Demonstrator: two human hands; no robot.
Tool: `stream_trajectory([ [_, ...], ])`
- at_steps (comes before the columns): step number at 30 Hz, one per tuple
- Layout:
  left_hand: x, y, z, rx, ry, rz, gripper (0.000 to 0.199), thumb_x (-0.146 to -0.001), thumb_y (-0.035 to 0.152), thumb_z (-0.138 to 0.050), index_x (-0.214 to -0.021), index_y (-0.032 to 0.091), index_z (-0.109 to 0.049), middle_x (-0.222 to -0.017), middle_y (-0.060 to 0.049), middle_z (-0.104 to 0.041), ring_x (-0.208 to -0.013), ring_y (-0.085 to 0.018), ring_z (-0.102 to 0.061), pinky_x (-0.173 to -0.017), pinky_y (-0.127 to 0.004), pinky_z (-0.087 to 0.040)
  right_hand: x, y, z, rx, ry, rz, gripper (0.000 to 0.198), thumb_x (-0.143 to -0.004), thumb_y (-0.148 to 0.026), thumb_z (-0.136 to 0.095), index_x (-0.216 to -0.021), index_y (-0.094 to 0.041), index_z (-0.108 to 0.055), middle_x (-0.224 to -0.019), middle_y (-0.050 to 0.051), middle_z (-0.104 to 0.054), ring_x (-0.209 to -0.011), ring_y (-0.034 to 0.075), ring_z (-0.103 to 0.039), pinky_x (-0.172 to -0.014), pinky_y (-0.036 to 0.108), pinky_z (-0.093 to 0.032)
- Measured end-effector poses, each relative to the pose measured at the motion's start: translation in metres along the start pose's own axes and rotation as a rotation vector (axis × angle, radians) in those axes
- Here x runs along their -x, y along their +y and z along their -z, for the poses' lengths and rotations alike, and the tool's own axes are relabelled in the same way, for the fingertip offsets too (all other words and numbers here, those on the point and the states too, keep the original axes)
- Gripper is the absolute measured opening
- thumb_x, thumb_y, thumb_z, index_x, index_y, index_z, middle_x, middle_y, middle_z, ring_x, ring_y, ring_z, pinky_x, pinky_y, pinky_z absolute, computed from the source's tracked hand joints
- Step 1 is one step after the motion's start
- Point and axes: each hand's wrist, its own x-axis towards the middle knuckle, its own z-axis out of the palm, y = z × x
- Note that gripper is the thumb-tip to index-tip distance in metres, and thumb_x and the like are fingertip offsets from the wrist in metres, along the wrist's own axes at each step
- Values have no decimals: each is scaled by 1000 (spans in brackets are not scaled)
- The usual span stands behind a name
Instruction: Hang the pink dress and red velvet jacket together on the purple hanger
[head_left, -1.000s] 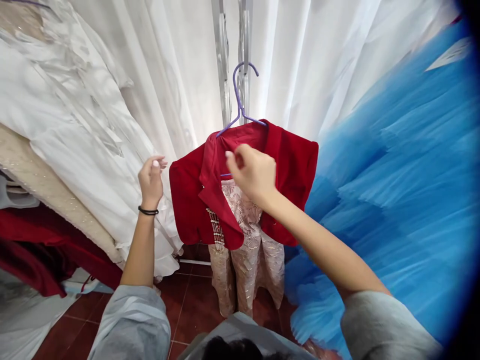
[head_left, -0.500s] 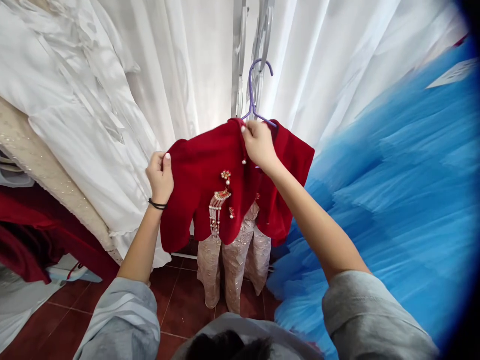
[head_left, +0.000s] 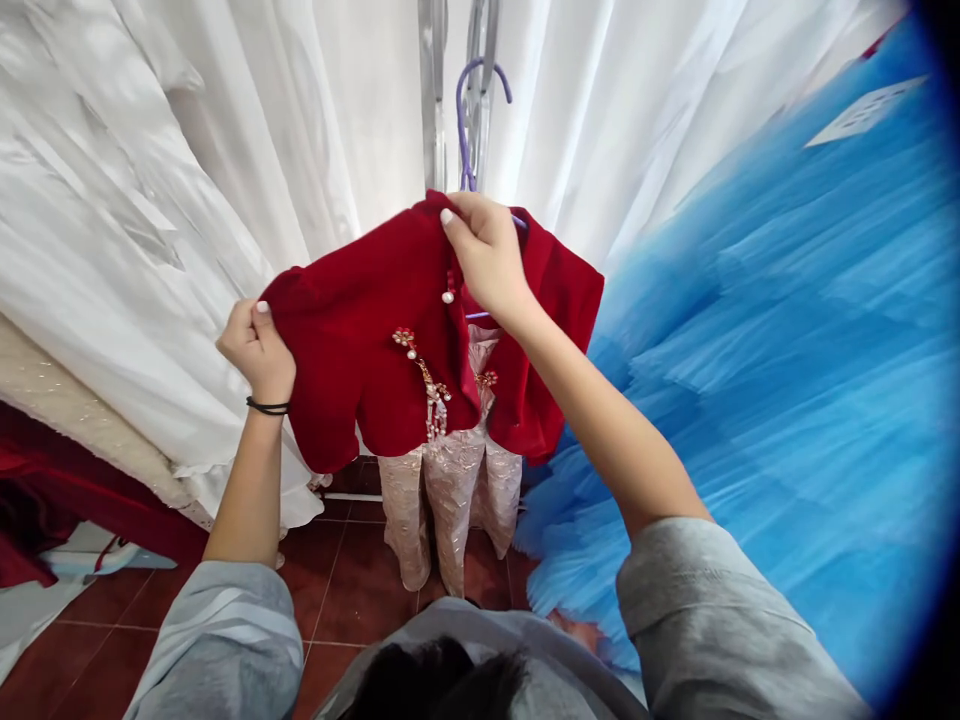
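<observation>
A short red velvet jacket (head_left: 330, 340) hangs in front of me on a purple hanger (head_left: 463, 120). My left hand (head_left: 259, 350), with a black band at the wrist, is closed on the jacket's left shoulder edge. My right hand (head_left: 487, 250) pinches the collar edge near the hanger's neck and hides part of it. Pearl and gold beads dangle from a brooch (head_left: 431, 390) on the jacket's front. Below the jacket hangs a pale pink patterned garment (head_left: 450, 500), its top covered by the red cloth.
White dresses (head_left: 112, 230) crowd the left side, above dark red cloth (head_left: 105, 490). A puffy blue tulle dress (head_left: 750, 350) fills the right. Behind the hanger stand a metal rack (head_left: 433, 100) and white curtains (head_left: 585, 90). The floor is red tile (head_left: 360, 590).
Both hands have moved left in view, the left farther, spreading the jacket's left shoulder outward. The right hand has shifted slightly up. The hanging beads have swung and bunched together.
</observation>
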Motion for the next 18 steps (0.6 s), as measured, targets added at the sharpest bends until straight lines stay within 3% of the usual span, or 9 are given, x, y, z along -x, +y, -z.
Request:
stream_trajectory([
  [3, 7, -4, -5, 16, -104, 21, 40, -99, 32, -39, -61, 20, -31, -58, 4, -28, -58, -11, -27, -59, -29, -21, 14, 15, -8, 81, -74, -190, 24, -102, -30, -39, -97, -16, -58, -89, 7, -65, -95, 22, -64, -94, 38, -49],
  [5, 18, -5, -8, 48, -163, 64, 37, -97, 28, -40, -61, 20, -33, -56, 4, -31, -56, -11, -30, -58, -29, -24, 39, 15, -6, 166, -122, -306, 23, -100, -31, -44, -92, -16, -60, -89, 10, -66, -91, 24, -65, -90, 39, -51],
  [7, 28, -3, -7, 68, -105, 94, 24, -95, 27, -42, -74, 19, -51, -69, -1, -51, -65, -15, -47, -63, -30, -35, 72, 7, 4, 240, -7, -237, 23, -99, -28, -43, -102, -15, -62, -102, 13, -67, -102, 25, -63, -96, 42, -50],
  [9, 34, 8, -3, 46, 8, 33, 16, -93, 26, -48, -99, 18, -61, -95, -9, -64, -89, -22, -60, -79, -37, -45, 112, -3, 15, 332, 229, -72, 27, -98, -24, -42, -116, -18, -60, -116, 13, -63, -114, 24, -58, -104, 44, -45],
  [11, 34, 31, -1, 15, 15, -152, 20, -90, 24, -54, -107, 19, -64, -107, -12, -65, -106, -27, -59, -97, -46, -44, 154, -7, 18, 439, 395, -20, 34, -94, -27, -49, -126, -19, -56, -120, 14, -60, -118, 25, -55, -107, 47, -44],
  [12, 32, 46, -1, 5, -51, -282, 21, -88, 23, -57, -107, 20, -65, -109, -11, -66, -111, -28, -58, -104, -49, -40, 175, -5, 15, 486, 407, -57, 43, -90, -30, -54, -131, -18, -53, -123, 15, -58, -120, 27, -53, -107, 48, -44],
  [15, 20, 103, -15, -10, -410, -707, 28, -88, 20, -59, -114, 26, -66, -130, -6, -62, -127, -27, -52, -116, -52, -30, 220, 18, -3, 567, 279, -252, 63, -84, -30, -57, -144, -14, -45, -138, 20, -48, -127, 32, -48, -105, 53, -46],
  [17, 11, 137, -33, -87, -649, -917, 36, -89, 14, -55, -122, 27, -64, -141, -4, -57, -137, -25, -46, -121, -51, -24, 232, 37, -11, 524, 207, -345, 54, -87, -25, -49, -140, -16, -52, -135, 19, -52, -121, 29, -53, -100, 50, -50],
  [18, 7, 150, -43, -161, -746, -976, 37, -90, 10, -50, -120, 24, -66, -136, -6, -61, -134, -24, -49, -122, -49, -24, 232, 43, -10, 466, 200, -377, 47, -89, -25, -45, -133, -16, -58, -128, 17, -58, -114, 26, -58, -96, 46, -52],
])
